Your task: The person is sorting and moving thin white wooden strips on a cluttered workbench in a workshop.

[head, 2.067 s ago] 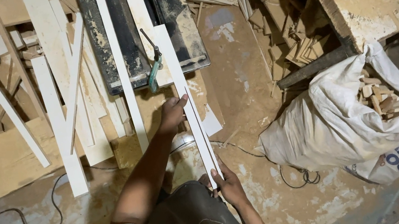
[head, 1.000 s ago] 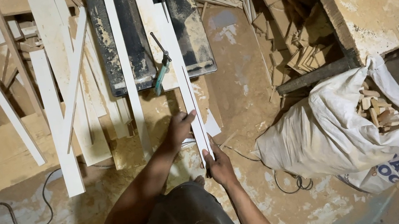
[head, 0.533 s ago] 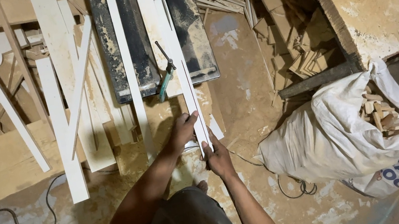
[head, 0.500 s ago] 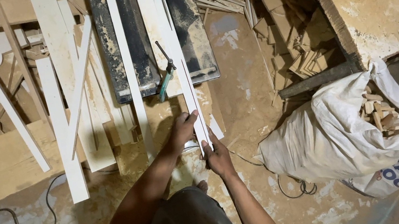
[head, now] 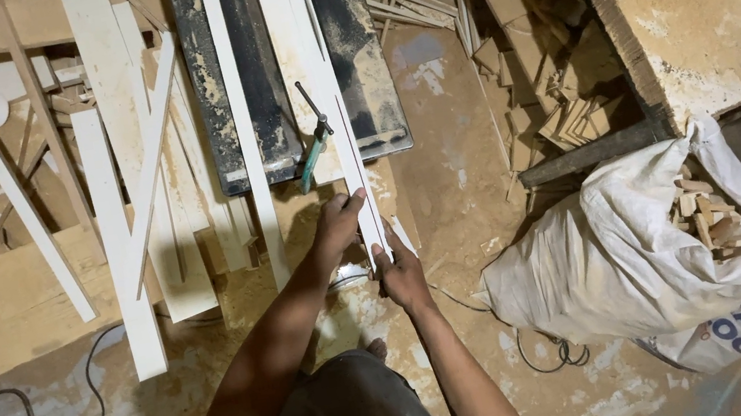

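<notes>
Nearest us, our right hand point(head: 399, 274) pinches the near end of a narrow white wood strip point(head: 355, 175) while our left hand point(head: 339, 227) grips its side just beyond, the strip lying along the dark table-saw top point(head: 266, 74) beside a green-handled clamp point(head: 313, 142).

Bare forearms, no sleeves or gloves; dark grey shorts with a pale round emblem.
</notes>
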